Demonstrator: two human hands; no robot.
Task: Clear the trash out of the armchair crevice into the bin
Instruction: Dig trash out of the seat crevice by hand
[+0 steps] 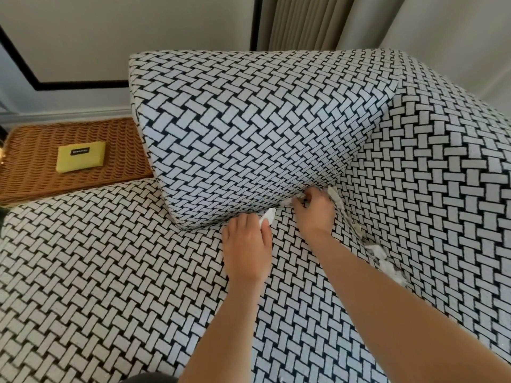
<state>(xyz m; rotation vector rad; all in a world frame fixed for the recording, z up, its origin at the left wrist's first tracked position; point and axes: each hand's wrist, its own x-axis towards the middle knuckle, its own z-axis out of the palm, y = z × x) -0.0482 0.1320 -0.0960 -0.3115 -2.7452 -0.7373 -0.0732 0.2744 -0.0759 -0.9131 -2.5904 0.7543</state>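
While paper scraps [383,258] line the armchair crevice [345,214], clearing barely begun: left hand [246,244] pinches white scrap [267,217], right hand [315,212] grips crumpled piece [297,200]; bin unseen

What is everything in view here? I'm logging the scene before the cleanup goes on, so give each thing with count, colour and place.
armchair: one, black-and-white woven pattern, fills most of the view
back cushion: one, same pattern, standing on the seat
paper scraps: several, white, along the crevice between the seat and the arm on the right; exact count unclear
wicker tray: one, brown, left of the armchair
pouch: one, yellow, lying on the tray
curtain: one, beige, behind the armchair
left hand: on the seat, pinches one white scrap
right hand: at the corner crevice, fingers curled on scraps
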